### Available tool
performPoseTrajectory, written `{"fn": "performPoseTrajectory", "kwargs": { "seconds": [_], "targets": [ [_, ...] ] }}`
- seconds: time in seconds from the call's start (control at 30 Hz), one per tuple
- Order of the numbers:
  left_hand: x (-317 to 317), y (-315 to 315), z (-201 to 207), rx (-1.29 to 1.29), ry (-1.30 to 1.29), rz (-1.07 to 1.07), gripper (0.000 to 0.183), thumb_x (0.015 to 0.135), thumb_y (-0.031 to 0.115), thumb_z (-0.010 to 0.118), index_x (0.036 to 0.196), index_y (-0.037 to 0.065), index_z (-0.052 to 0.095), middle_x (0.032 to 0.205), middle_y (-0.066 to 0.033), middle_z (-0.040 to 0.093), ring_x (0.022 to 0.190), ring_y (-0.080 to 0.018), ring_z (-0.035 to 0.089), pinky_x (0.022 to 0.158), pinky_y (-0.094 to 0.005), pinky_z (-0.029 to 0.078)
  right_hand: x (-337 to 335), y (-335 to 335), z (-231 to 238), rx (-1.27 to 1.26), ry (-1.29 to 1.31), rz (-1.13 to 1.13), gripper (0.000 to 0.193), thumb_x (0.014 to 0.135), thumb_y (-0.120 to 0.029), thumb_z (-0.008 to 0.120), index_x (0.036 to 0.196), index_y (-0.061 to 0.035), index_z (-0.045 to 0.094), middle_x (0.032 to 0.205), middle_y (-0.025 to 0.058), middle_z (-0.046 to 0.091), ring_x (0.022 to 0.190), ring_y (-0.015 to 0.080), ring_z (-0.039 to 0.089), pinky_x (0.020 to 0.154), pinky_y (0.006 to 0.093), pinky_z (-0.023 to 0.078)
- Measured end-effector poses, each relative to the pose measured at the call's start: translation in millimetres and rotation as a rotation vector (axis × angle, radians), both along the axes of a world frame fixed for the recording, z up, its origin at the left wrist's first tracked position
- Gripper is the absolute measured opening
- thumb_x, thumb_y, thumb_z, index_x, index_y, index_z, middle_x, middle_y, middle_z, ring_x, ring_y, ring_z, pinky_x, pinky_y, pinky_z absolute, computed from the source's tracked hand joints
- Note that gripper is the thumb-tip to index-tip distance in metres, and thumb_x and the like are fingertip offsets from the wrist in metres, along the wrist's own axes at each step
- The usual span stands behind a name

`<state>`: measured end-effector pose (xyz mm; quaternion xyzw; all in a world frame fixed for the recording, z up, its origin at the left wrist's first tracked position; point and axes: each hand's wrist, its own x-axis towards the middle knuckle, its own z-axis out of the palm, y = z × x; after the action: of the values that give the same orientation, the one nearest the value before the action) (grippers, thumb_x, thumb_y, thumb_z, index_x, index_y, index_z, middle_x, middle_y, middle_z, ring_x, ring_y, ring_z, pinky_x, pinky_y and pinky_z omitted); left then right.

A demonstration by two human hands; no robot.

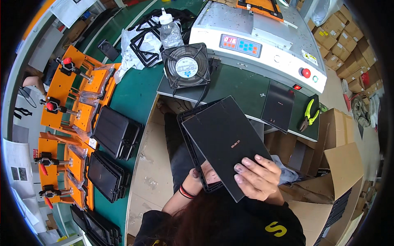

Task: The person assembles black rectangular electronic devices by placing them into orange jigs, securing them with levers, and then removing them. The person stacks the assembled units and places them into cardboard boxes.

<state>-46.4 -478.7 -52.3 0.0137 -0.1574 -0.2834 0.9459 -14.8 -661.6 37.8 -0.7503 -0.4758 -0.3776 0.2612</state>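
My right hand (258,178) grips a flat black rectangular panel (225,137) at its lower right edge, fingers lying over its face. Small copper-coloured print marks the panel's middle. Behind and to the left of it, a thin black plastic frame (189,144) shows along its left side and lower corner. My left hand (208,174) holds this frame near its lower end; its fingers are mostly hidden by the panel. Panel and frame overlap at a slight angle, held up before my body. Whether they touch cannot be seen.
A similar dark panel (279,105) and yellow-green pliers (308,115) lie on the bench at right. A fan (186,66) and a clear bottle (170,33) stand by a white machine (262,53). Orange clamp fixtures (84,117) and stacked black frames (117,131) line the left; an open carton (342,164) stands right.
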Motion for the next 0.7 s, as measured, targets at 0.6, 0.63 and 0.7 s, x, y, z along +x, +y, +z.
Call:
{"fn": "performPoseTrajectory", "kwargs": {
  "seconds": [0.6, 0.63, 0.7],
  "targets": [
    [-13, 7, 0, 0.029, 0.03, 0.039, 0.131, 0.046, 0.068, 0.075, 0.142, 0.002, 0.015, 0.144, -0.0151, 0.026, 0.131, -0.0304, 0.032, 0.112, -0.0414, 0.024, -11, 9, -14, 0.027, 0.054, 0.024, 0.015, 0.081, -0.014, 0.062, 0.096, -0.0167, 0.065, 0.094, 0.002, 0.069, 0.094, 0.0205, 0.066, 0.096, 0.0419, 0.044],
    [-14, 7, 0, 0.032, 0.033, 0.035, 0.131, 0.046, 0.068, 0.075, 0.142, 0.002, 0.015, 0.144, -0.0149, 0.026, 0.131, -0.0303, 0.032, 0.112, -0.0415, 0.024, -11, 9, -15, 0.028, 0.056, 0.018, 0.015, 0.081, -0.014, 0.063, 0.096, -0.0165, 0.065, 0.094, 0.002, 0.069, 0.094, 0.0205, 0.066, 0.096, 0.0419, 0.044],
    [-13, 8, 0, 0.038, 0.034, 0.039, 0.129, 0.047, 0.067, 0.075, 0.142, 0.003, 0.015, 0.144, -0.0146, 0.026, 0.131, -0.03, 0.032, 0.112, -0.0416, 0.024, -11, 10, -16, 0.04, 0.057, 0.01, 0.016, 0.081, -0.014, 0.063, 0.096, -0.0163, 0.065, 0.094, 0.0023, 0.069, 0.095, 0.0206, 0.065, 0.096, 0.042, 0.044]
  ]
}}
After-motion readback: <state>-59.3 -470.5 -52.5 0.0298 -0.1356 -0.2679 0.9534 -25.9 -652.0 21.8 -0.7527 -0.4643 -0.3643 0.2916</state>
